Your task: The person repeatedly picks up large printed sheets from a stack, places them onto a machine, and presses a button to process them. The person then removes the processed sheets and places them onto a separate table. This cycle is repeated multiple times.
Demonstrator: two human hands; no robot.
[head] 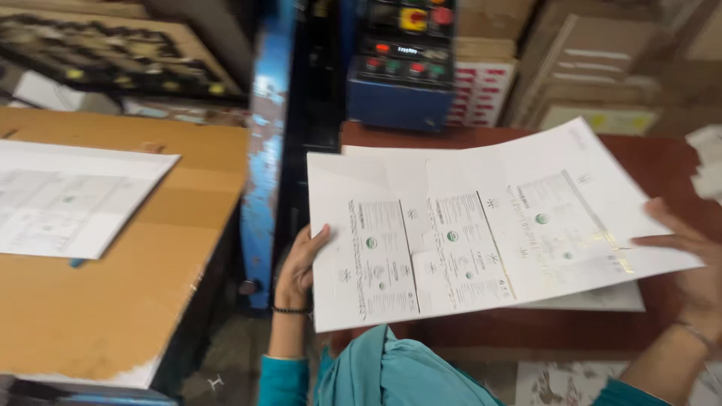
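the large white printed sheet [481, 225] is held up between both hands, tilted so its right end sits higher than its left, above a reddish-brown table [662, 162]. the left hand [299, 267] grips the sheet's lower left edge, thumb lying on the printed face and the other fingers hidden behind the paper. the right hand [688, 263] is at the sheet's right edge, fingers stretched along the top surface; how it clamps underneath cannot be told, since the view is blurred there. more white sheets [594, 298] lie flat on the table just under the held one. to the left, well apart, another stack of printed sheets [68, 199] rests on a cardboard-covered table [113, 301]. a blue machine with a button panel [402, 64] stands behind the sheet.
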